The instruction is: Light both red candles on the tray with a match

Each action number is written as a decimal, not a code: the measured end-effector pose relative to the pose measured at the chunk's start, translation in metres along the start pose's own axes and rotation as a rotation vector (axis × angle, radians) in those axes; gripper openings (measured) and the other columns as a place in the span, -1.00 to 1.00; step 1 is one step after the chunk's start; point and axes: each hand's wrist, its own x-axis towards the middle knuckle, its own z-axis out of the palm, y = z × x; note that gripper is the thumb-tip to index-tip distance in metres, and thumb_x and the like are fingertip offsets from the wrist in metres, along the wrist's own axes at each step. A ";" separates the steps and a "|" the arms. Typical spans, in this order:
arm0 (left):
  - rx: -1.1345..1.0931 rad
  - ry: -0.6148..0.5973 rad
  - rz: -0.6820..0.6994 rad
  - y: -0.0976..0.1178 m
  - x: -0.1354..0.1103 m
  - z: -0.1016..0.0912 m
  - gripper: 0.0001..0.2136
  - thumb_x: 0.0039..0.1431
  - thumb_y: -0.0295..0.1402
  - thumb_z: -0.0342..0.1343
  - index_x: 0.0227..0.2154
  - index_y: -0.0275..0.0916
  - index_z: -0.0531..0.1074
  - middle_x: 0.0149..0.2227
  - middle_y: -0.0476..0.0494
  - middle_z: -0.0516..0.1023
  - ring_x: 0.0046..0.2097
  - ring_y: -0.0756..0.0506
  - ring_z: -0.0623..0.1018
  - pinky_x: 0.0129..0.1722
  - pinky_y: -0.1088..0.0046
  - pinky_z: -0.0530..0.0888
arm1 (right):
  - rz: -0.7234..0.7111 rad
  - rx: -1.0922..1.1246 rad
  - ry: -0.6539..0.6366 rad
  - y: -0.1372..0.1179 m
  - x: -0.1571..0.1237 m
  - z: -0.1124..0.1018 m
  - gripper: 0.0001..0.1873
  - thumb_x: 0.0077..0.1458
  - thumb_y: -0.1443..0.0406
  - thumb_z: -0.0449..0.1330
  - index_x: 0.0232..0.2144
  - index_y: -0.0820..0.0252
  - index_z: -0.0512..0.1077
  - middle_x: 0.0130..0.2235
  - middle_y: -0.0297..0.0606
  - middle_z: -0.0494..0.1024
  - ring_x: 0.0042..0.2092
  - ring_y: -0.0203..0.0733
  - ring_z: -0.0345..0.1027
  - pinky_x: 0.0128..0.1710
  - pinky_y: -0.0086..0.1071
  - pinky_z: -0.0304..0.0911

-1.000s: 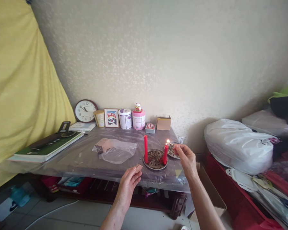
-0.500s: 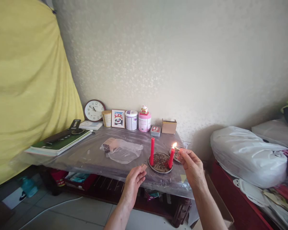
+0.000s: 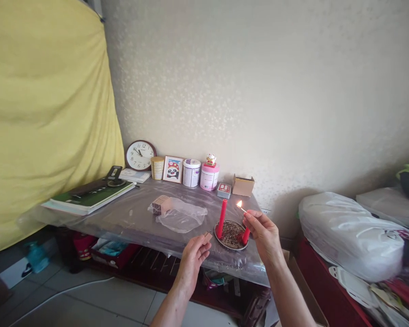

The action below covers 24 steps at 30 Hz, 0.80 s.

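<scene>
Pinched between the thumb and fingertips of my right hand [image 3: 264,234] is a burning match [image 3: 241,209], its flame to the right of the taller red candle [image 3: 221,219]. No flame shows on that candle, which stands upright at the left side of a round metal plate [image 3: 222,244]. A second red candle [image 3: 246,236] stands at the plate's right side; my right hand covers its top, so I cannot see whether it burns. My left hand [image 3: 191,259], closed on a small brown matchbox [image 3: 207,236], is in front of the plate and left of it. Dark grit covers the plate.
Plastic sheeting covers the low table [image 3: 129,213]. A crumpled clear bag [image 3: 184,215] with a small box lies left of the candles. Along the wall stand a clock [image 3: 140,155], a picture frame [image 3: 172,169], tins and an open cardboard box [image 3: 243,185]. White bags [image 3: 351,231] are at right.
My right hand has drawn the burning match leftward from the right candle's top toward the left candle. My left hand still holds the matchbox. The view has shifted slightly.
</scene>
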 end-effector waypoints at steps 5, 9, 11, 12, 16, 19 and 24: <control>-0.002 -0.016 0.003 0.001 -0.001 0.000 -0.78 -0.04 -0.19 0.23 -0.39 -0.23 0.48 -0.34 -0.12 0.55 -0.16 -0.13 0.51 -0.13 0.34 0.35 | -0.053 -0.109 0.003 -0.001 0.002 0.013 -0.75 -0.17 0.14 0.35 -0.47 0.18 0.51 -0.47 -0.34 0.49 -0.44 -0.28 0.35 -0.39 -0.39 0.37; -0.017 -0.004 0.001 0.002 -0.001 0.001 -0.78 -0.07 -0.19 0.25 -0.40 -0.22 0.49 -0.35 -0.10 0.56 -0.18 -0.13 0.52 -0.14 0.34 0.35 | -0.115 -0.210 0.018 0.002 0.006 0.021 -0.72 -0.12 0.09 0.31 -0.49 0.19 0.50 -0.49 -0.33 0.48 -0.44 -0.26 0.33 -0.41 -0.40 0.33; -0.031 0.004 0.002 0.003 0.000 0.002 -0.77 -0.10 -0.18 0.27 -0.42 -0.22 0.49 -0.37 -0.10 0.56 -0.19 -0.13 0.53 -0.15 0.34 0.36 | -0.142 -0.259 0.028 0.005 0.008 0.024 -0.71 -0.10 0.07 0.29 -0.47 0.19 0.49 -0.50 -0.33 0.48 -0.44 -0.25 0.33 -0.42 -0.40 0.31; -0.036 0.006 0.003 0.003 0.000 0.002 -0.76 -0.11 -0.17 0.28 -0.43 -0.22 0.49 -0.37 -0.10 0.56 -0.19 -0.13 0.53 -0.16 0.35 0.36 | -0.151 -0.282 0.033 0.006 0.010 0.025 -0.70 -0.10 0.06 0.28 -0.47 0.19 0.49 -0.50 -0.33 0.49 -0.44 -0.25 0.32 -0.43 -0.40 0.30; -0.038 -0.002 0.000 0.002 0.001 0.001 -0.75 -0.10 -0.16 0.27 -0.40 -0.22 0.50 -0.36 -0.10 0.56 -0.21 -0.11 0.53 -0.17 0.36 0.37 | -0.170 -0.358 0.056 0.014 0.017 0.030 -0.66 -0.07 0.02 0.23 -0.46 0.19 0.47 -0.52 -0.32 0.48 -0.48 -0.23 0.31 -0.46 -0.38 0.28; -0.046 -0.008 0.001 0.002 0.001 0.001 -0.75 -0.09 -0.18 0.26 -0.38 -0.23 0.50 -0.36 -0.12 0.55 -0.20 -0.12 0.53 -0.17 0.36 0.37 | -0.181 -0.408 0.066 0.019 0.020 0.032 -0.65 -0.06 0.02 0.20 -0.44 0.19 0.46 -0.52 -0.30 0.49 -0.49 -0.21 0.32 -0.47 -0.37 0.27; -0.051 -0.027 0.001 0.003 0.000 0.002 -0.78 -0.03 -0.20 0.23 -0.37 -0.23 0.49 -0.32 -0.11 0.54 -0.18 -0.11 0.51 -0.17 0.38 0.36 | -0.207 -0.485 0.068 0.026 0.023 0.034 -0.71 0.00 0.08 0.16 -0.42 0.18 0.45 -0.51 -0.30 0.49 -0.49 -0.20 0.34 -0.46 -0.38 0.26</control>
